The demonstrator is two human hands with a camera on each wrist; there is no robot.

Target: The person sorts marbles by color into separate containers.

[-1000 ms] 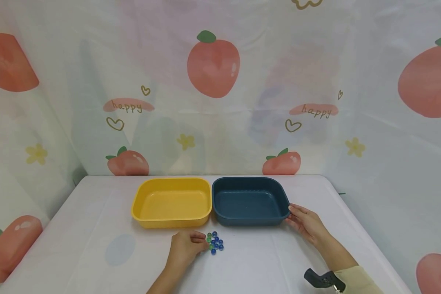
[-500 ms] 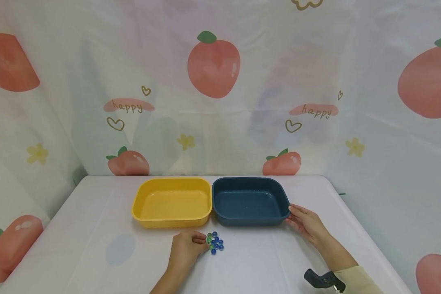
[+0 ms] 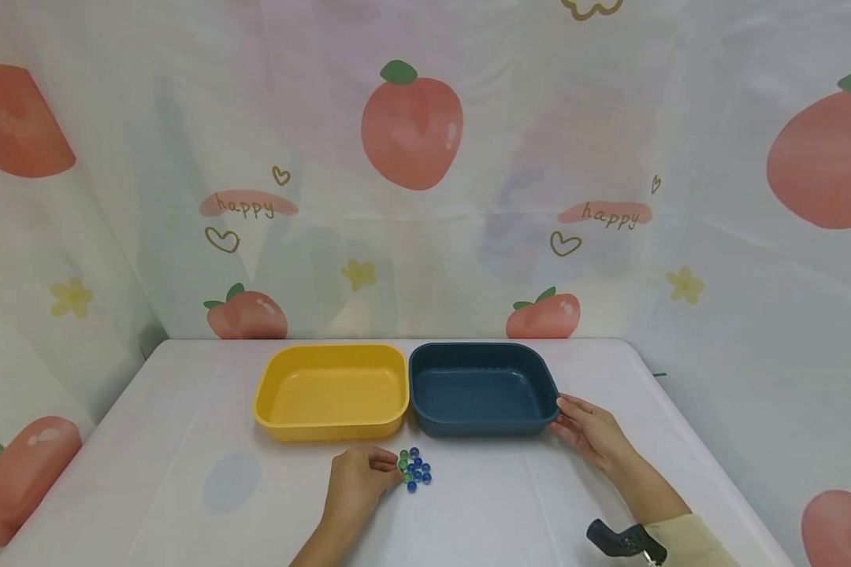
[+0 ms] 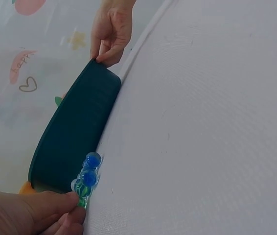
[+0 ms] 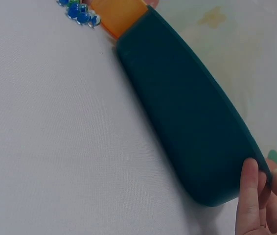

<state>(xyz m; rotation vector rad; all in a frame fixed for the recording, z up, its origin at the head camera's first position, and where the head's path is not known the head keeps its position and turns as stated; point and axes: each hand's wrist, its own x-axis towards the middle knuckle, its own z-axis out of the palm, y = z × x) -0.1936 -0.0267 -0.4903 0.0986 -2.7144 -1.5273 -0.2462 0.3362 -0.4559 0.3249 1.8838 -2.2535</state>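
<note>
In the head view, my left hand (image 3: 358, 482) rests on the table beside a small cluster of glass marbles (image 3: 418, 465), some green and several blue. Its thumb and forefinger tips touch the green marbles at the cluster's left side; the left wrist view shows this hand (image 4: 35, 213) close against them, without a clear grip. At the right, my right hand (image 3: 596, 435) holds the corner of a dark blue plastic bin (image 3: 485, 427), thumb at the rim and fingers against the outer wall. The right wrist view shows those fingers (image 5: 249, 188) on the wall.
A yellow bin (image 3: 329, 431) stands directly left of the blue one, their sides nearly touching. Both sit on a white-covered table (image 3: 489, 512) behind the marbles. A curtain printed with fruit (image 3: 411, 130) hangs at the back. A black device (image 3: 624, 539) is at my right wrist.
</note>
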